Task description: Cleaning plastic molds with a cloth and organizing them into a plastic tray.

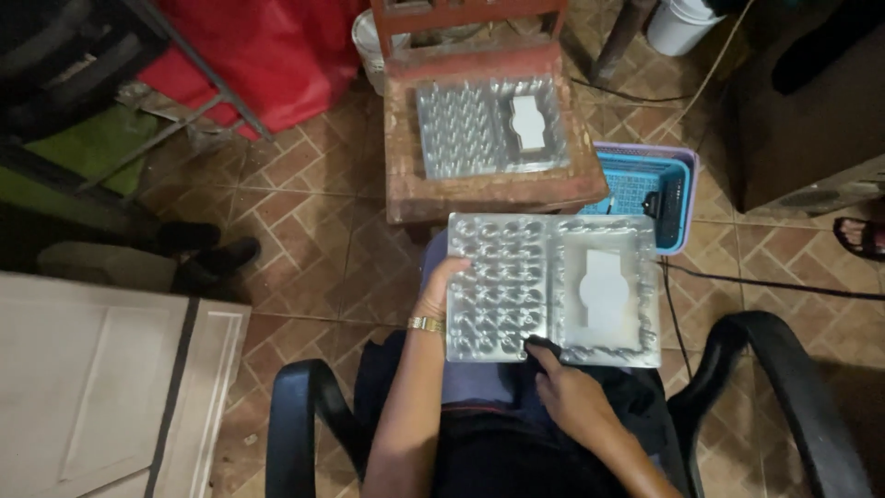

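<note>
Left hand (438, 293) gripping the left edge of a clear plastic blister tray (553, 290) held flat over the lap, right hand (570, 392) closed on a small dark thing at the near edge, probably steadying it; matching second tray (491, 126) parked on the far wooden stool (489, 189).

A clear plastic blister tray (551, 290) covers most of the left hand (437, 293), whose fingers vanish behind its edge, while the right hand (570, 395) shows fingertips hidden by a small dark object too blurred to identify. The black chair (779, 387) is cut off at the bottom edge (both armrests run out of frame). A dark item inside the blue basket (645, 189) is too small to tell, and the sandalled foot (860, 237) is clipped at right
</note>
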